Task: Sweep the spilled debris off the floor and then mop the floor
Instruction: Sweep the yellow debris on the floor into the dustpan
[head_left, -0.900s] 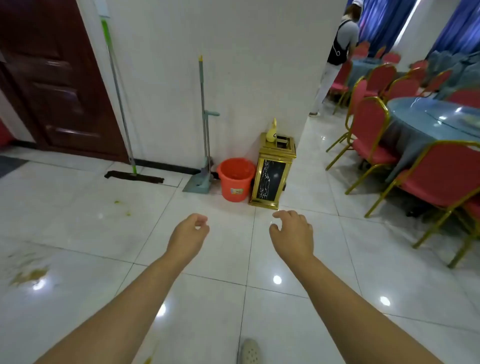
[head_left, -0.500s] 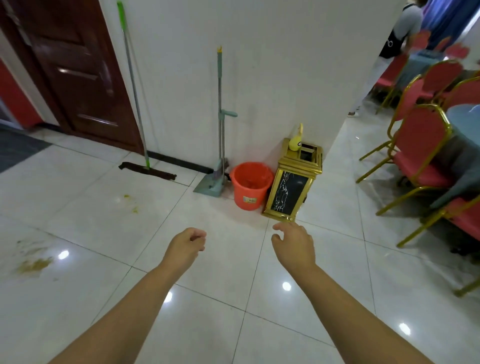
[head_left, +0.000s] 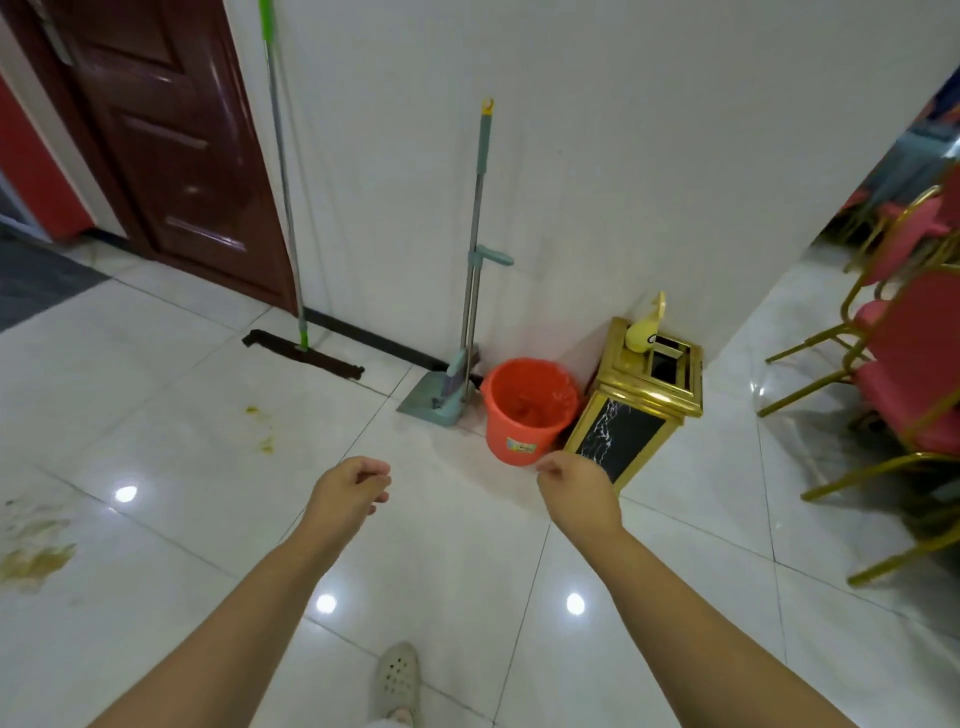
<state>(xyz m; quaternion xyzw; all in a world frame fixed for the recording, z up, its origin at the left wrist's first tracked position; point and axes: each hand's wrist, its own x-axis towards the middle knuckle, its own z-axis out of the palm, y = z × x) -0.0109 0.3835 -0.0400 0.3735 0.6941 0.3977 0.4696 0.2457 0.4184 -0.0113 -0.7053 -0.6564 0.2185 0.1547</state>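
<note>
Yellow-green debris lies on the white tiled floor: a smear (head_left: 36, 558) at the far left and small bits (head_left: 260, 426) further in. A broom with a grey-green dustpan (head_left: 434, 397) leans upright on the white wall. A flat mop (head_left: 304, 353) with a green and silver pole leans left of it. My left hand (head_left: 348, 491) and my right hand (head_left: 576, 486) reach forward at waist height, fingers loosely curled, holding nothing. Both are well short of the broom.
An orange bucket (head_left: 530, 408) stands beside the dustpan, with a gold and black bin (head_left: 636, 400) to its right. Red chairs with gold frames (head_left: 904, 364) crowd the right side. A dark wooden door (head_left: 171, 145) is at the upper left. My shoe (head_left: 397, 675) shows below.
The view has closed in on the wall and turned left; the broom, bucket and bin look nearer. Both hands stay held out in front, holding nothing.
</note>
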